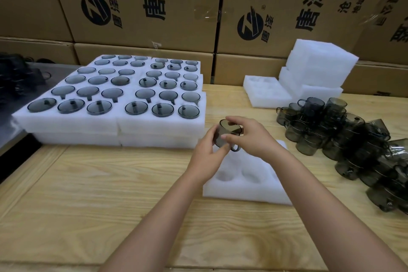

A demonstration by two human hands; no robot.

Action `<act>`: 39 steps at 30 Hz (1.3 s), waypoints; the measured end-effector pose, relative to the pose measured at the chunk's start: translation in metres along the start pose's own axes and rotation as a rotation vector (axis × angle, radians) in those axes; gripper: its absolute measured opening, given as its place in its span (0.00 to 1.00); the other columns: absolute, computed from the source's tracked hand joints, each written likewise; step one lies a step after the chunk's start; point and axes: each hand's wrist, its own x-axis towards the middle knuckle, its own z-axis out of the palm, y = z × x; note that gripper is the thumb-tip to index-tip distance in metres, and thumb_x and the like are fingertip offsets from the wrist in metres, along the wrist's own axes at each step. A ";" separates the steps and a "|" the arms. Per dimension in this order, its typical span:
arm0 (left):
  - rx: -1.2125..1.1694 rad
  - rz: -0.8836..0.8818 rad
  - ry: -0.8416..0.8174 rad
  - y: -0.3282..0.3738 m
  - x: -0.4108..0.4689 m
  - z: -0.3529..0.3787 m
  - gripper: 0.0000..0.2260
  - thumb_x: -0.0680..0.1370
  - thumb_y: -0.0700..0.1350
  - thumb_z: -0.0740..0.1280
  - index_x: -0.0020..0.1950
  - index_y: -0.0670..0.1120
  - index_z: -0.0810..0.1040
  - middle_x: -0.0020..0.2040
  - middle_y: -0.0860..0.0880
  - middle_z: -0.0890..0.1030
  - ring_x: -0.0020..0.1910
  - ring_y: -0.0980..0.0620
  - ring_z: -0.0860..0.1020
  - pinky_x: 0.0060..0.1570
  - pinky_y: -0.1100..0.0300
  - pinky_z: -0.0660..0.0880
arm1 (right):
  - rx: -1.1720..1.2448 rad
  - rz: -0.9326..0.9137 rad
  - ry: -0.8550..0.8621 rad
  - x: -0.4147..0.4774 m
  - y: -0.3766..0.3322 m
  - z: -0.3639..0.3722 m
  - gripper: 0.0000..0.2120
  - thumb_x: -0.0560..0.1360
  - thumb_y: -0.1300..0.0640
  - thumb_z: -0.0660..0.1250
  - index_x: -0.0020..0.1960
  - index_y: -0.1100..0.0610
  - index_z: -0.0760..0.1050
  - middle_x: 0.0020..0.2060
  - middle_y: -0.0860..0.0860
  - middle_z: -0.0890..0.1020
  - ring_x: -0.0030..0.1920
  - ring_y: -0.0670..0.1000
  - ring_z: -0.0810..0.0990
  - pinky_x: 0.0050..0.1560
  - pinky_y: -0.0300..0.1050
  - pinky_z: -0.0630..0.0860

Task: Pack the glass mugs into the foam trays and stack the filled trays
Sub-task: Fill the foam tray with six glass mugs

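Both grips are clamped on one smoky glass mug [227, 133]: the left hand [207, 157] at its side, the right hand [247, 137] over its rim. The mug is held above an unfilled foam tray [242, 183] on the wooden surface [99, 183]. Filled trays [114, 95] sit stacked to the left, loose mugs [344, 139] heaped to the right.

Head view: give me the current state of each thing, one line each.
Smoked glass mug: held above the tray by both hands.
Left hand: gripping the mug.
Right hand: gripping the mug.
Foam tray in front: empty pockets.
Filled trays: full, stacked at left.
Loose mugs: piled at right.
Spare foam trays: empty, stacked behind.
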 end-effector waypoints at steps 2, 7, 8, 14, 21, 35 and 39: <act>-0.014 -0.040 0.042 -0.004 -0.002 0.001 0.22 0.75 0.53 0.63 0.69 0.53 0.69 0.65 0.53 0.75 0.66 0.55 0.72 0.65 0.58 0.68 | -0.016 -0.001 -0.013 0.005 0.006 0.004 0.29 0.72 0.52 0.71 0.71 0.51 0.68 0.62 0.47 0.74 0.50 0.45 0.74 0.38 0.30 0.69; 0.109 -0.088 0.107 -0.009 0.002 0.001 0.21 0.82 0.45 0.56 0.75 0.45 0.63 0.68 0.50 0.71 0.65 0.57 0.68 0.62 0.64 0.61 | -0.050 0.003 -0.057 0.009 0.019 0.014 0.29 0.73 0.55 0.71 0.71 0.53 0.66 0.65 0.49 0.73 0.57 0.49 0.75 0.49 0.36 0.69; 0.140 -0.062 0.104 -0.008 0.002 0.000 0.20 0.82 0.45 0.56 0.73 0.45 0.66 0.62 0.51 0.74 0.60 0.57 0.70 0.58 0.64 0.63 | -0.074 -0.013 -0.070 0.009 0.020 0.017 0.28 0.73 0.56 0.70 0.71 0.53 0.67 0.65 0.49 0.73 0.59 0.49 0.75 0.47 0.35 0.70; 0.323 0.078 0.094 0.000 0.006 0.002 0.14 0.82 0.44 0.55 0.66 0.45 0.73 0.60 0.51 0.78 0.60 0.52 0.75 0.59 0.58 0.69 | -0.076 -0.133 -0.070 0.006 0.027 0.027 0.21 0.71 0.60 0.70 0.63 0.49 0.73 0.54 0.44 0.79 0.47 0.46 0.77 0.37 0.27 0.70; 0.583 0.174 -0.045 0.006 0.011 0.004 0.19 0.83 0.52 0.51 0.70 0.45 0.68 0.66 0.47 0.75 0.65 0.49 0.71 0.60 0.56 0.65 | -0.060 -0.056 -0.169 0.017 0.032 0.019 0.18 0.80 0.56 0.51 0.65 0.47 0.72 0.64 0.45 0.76 0.68 0.48 0.68 0.69 0.50 0.60; 0.556 0.007 -0.212 -0.017 0.010 0.005 0.28 0.82 0.56 0.52 0.78 0.45 0.50 0.79 0.50 0.53 0.77 0.56 0.48 0.71 0.66 0.43 | -0.678 0.062 -0.236 0.012 0.045 0.041 0.27 0.81 0.43 0.43 0.77 0.46 0.38 0.77 0.44 0.44 0.77 0.52 0.41 0.71 0.62 0.35; -0.044 -0.083 0.011 -0.026 -0.019 -0.003 0.29 0.74 0.47 0.69 0.72 0.49 0.62 0.72 0.55 0.66 0.71 0.63 0.62 0.74 0.53 0.57 | -0.540 0.056 0.012 0.010 0.051 0.018 0.23 0.81 0.46 0.44 0.72 0.54 0.60 0.71 0.50 0.66 0.71 0.52 0.63 0.70 0.60 0.48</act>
